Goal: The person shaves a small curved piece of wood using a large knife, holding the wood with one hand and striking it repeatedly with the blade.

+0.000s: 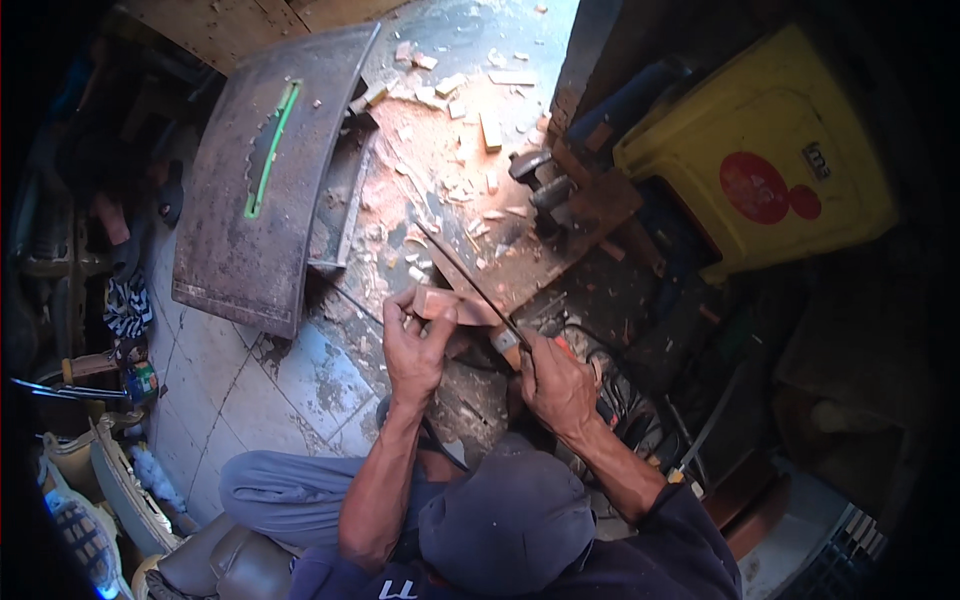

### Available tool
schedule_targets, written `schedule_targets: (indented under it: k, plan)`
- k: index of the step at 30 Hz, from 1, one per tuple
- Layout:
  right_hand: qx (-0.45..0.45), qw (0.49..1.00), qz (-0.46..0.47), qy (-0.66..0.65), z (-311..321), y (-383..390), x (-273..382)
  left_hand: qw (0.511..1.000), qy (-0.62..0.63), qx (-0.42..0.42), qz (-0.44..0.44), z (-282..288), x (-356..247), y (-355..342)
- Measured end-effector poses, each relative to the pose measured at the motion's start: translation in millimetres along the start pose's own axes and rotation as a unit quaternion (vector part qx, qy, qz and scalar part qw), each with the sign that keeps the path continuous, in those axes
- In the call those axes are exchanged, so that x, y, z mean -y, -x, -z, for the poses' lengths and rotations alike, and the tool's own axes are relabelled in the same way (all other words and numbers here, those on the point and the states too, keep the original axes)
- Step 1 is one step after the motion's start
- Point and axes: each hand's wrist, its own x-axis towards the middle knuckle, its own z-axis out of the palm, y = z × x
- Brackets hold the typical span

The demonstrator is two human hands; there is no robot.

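Note:
A small reddish wooden block (pixel 436 302) sits in my left hand (pixel 412 350), pinched between thumb and fingers. My right hand (pixel 556 385) is closed around the handle end of a long thin dark file (pixel 470 280). The file slants up and to the left, its shaft passing close to the block's right end. I cannot tell whether the two touch. Beneath them is a wooden board (pixel 530 285) with a rusty brown surface, and a lighter wooden piece with a metal plate (pixel 504 343) shows beside my right fingers.
A metal saw table (pixel 255 170) with a green-edged slot and blade stands at left. Wood offcuts (pixel 490 132) and sawdust litter the floor ahead. A dark metal clamp (pixel 545 185) and a yellow plastic stool (pixel 760 160) are at right. Cables (pixel 625 420) lie near my right forearm.

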Motion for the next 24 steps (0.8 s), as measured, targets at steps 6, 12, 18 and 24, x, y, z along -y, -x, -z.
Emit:
schedule_targets:
  k: [6, 12, 18, 24]
  plan:
    - [0.045, 0.998, -0.032, 0.032, -17.8, 3.0, -23.8, 1.000, -0.018, -0.003, -0.019, -3.8, 0.5, -2.3]
    - [0.131, 0.983, -0.100, 0.077, -23.2, 15.2, -30.0, 1.000, 0.028, 0.004, 0.000, -2.9, 0.0, -6.4]
    - [0.008, 0.999, -0.041, -0.028, -11.9, 10.8, -9.1, 0.999, 0.036, 0.005, 0.013, -0.6, -1.0, -7.4]
    - [-0.058, 0.997, -0.022, -0.039, -2.0, 10.9, -9.3, 1.000, 0.021, -0.011, 0.014, 11.6, 11.5, -2.9]
